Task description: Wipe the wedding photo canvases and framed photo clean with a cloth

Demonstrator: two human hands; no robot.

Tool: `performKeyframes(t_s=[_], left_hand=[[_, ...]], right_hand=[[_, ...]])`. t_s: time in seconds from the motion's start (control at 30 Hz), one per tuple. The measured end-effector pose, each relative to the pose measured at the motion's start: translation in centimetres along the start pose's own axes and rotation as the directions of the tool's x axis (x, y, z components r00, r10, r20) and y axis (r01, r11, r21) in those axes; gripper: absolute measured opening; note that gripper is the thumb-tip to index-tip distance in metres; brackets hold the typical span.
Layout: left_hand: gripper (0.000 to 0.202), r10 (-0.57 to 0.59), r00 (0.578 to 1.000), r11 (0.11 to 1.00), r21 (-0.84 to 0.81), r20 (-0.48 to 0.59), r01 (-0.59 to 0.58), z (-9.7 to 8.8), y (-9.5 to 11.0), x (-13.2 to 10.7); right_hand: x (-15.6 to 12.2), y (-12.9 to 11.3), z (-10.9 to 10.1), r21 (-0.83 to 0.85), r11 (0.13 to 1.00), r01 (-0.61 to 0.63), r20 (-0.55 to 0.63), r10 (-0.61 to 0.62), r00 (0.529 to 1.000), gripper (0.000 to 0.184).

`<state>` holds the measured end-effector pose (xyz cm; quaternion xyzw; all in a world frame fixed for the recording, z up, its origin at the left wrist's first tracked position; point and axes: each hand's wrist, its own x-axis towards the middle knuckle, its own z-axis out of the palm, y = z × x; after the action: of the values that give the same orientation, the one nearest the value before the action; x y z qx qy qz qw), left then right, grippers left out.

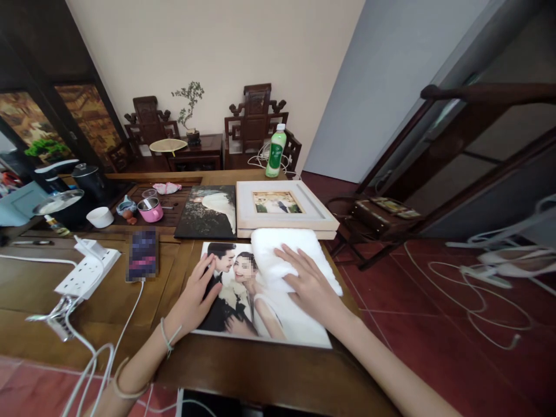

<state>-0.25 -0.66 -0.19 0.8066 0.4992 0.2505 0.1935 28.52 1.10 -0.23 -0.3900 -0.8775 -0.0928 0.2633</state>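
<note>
Your left hand (200,296) rests loosely spread and empty on the photo (238,298) lying on the table (269,376), your right hand (311,286) splayed over the cloth (324,255) atop it, seemingly without pinching.

Far-right corner of photo (241,296) under white cloth (321,258)

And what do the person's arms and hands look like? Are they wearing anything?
The left hand has a thin, pale-green band with loose ends at its wrist, and a rounded beige bangle farther up. The right hand shows no bracelet. No sleeves show.
</note>
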Motion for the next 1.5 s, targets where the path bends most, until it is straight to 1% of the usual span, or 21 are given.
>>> performKeyframes(t_s=[0.2, 0.33, 0.5, 0.53, 0.63, 0.7, 0.8, 0.87, 0.93, 1.0, 1.07, 1.17, 1.27, 1.33, 1.4, 1.5], left_hand=[[0.051, 0.012, 1.0, 1.0, -0.004, -0.029, -0.012, 0.3, -0.4, 0.0], [0.052, 0.016, 0.999, 1.0, -0.001, -0.041, -0.016, 0.4, -0.6, 0.0], [0.052, 0.031, 0.998, 1.0, 0.002, -0.048, -0.031, 0.5, -0.6, 0.0], [0.052, 0.032, 0.998, 0.999, 0.001, -0.05, -0.032, 0.5, -0.6, 0.0], [0.052, 0.026, 0.999, 1.0, -0.007, -0.044, -0.026, 0.4, -0.5, 0.1], [0.051, 0.021, 0.999, 1.0, -0.012, -0.04, -0.022, 0.4, -0.4, 0.1], [0.051, 0.023, 0.999, 1.0, -0.015, -0.041, -0.023, 0.4, -0.5, 0.1], [0.051, 0.027, 0.999, 1.0, -0.012, -0.042, -0.028, 0.5, -0.6, 0.0], [0.05, 0.04, 0.998, 0.999, -0.01, -0.046, -0.04, 0.6, -0.7, 0.0], [0.05, 0.053, 0.998, 0.998, -0.011, -0.042, -0.054, 0.5, -0.8, 0.0], [0.05, 0.058, 0.998, 0.998, -0.01, -0.022, -0.058, 0.4, -0.8, 0.0], [0.05, 0.067, 0.998, 0.998, -0.005, -0.003, -0.067, 0.2, -0.8, 0.0], [0.05, 0.082, 0.996, 0.997, 0.003, -0.016, -0.082, 0.1, -0.8, 0.1], [0.051, 0.086, 0.996, 0.996, 0.006, -0.025, -0.086, 0.2, -0.9, 0.1], [0.051, 0.082, 0.996, 0.997, 0.003, -0.03, -0.082, 0.3, -0.9, 0.1], [0.051, 0.068, 0.997, 0.998, -0.004, -0.046, -0.068, 0.3, -0.8, 0.1]], right_hand=[[-0.1, 0.2, -0.1, 0.026, 1.0, -0.005, 0.089, 0.003, 0.996, 0.025], [-0.4, -0.4, -1.1, 0.042, 0.999, 0.014, 0.144, -0.02, 0.989, 0.023], [-2.2, -3.1, -3.7, 0.067, 0.997, 0.026, 0.199, -0.039, 0.979, 0.028], [-2.7, -3.8, -4.2, 0.068, 0.997, 0.035, 0.193, -0.047, 0.98, 0.028], [-4.5, -6.0, -5.5, 0.07, 0.995, 0.07, 0.113, -0.077, 0.991, 0.027], [-5.6, -7.2, -6.2, 0.064, 0.994, 0.093, 0.083, -0.098, 0.992, 0.027], [-6.8, -8.5, -7.1, 0.085, 0.992, 0.09, 0.11, -0.099, 0.989, 0.026], [-6.9, -8.7, -7.5, 0.109, 0.991, 0.073, 0.12, -0.086, 0.989, 0.026], [-6.7, -8.3, -7.3, 0.126, 0.99, 0.062, 0.111, -0.076, 0.991, 0.025], [-5.9, -7.4, -6.7, 0.139, 0.989, 0.045, 0.096, -0.059, 0.994, 0.025], [-4.7, -5.9, -5.7, 0.152, 0.988, 0.015, 0.098, -0.03, 0.995, 0.025], [-2.5, -3.1, -3.9, 0.151, 0.988, -0.021, 0.138, 0.0, 0.99, 0.023], [-0.3, -0.5, -2.2, 0.137, 0.99, -0.033, 0.137, 0.014, 0.99, 0.024], [0.6, 0.5, -1.5, 0.128, 0.991, -0.031, 0.131, 0.014, 0.991, 0.025], [0.9, 0.7, -1.2, 0.124, 0.992, -0.018, 0.128, 0.002, 0.992, 0.024], [-0.1, -0.7, -1.8, 0.124, 0.992, -0.002, 0.125, -0.013, 0.992, 0.02]])
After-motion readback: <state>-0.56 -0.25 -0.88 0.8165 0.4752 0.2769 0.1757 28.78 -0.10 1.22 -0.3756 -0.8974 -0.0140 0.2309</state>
